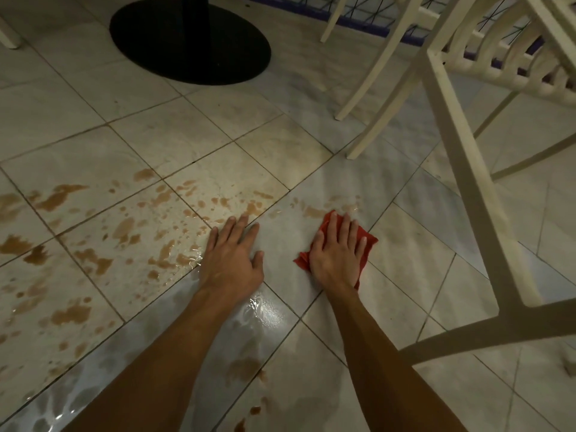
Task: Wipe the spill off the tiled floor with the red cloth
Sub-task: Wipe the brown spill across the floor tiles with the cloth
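My right hand [338,254] lies flat with straight fingers on the red cloth [369,240], pressing it to the tiled floor [405,254]. Only the cloth's edges show around the hand. My left hand [235,255] rests flat on a wet tile beside it, fingers spread, holding nothing. A brown spill [124,232] spreads in patches and drops over the tiles left of my left hand, with a few faint patches [314,210] just beyond the cloth. More brown drops [249,369] lie between my forearms.
A black round table base [190,42] stands at the top centre. Cream chair legs [467,182] rise close on the right, with more chair legs [367,98] behind. A glossy wet streak [265,310] shines between my arms.
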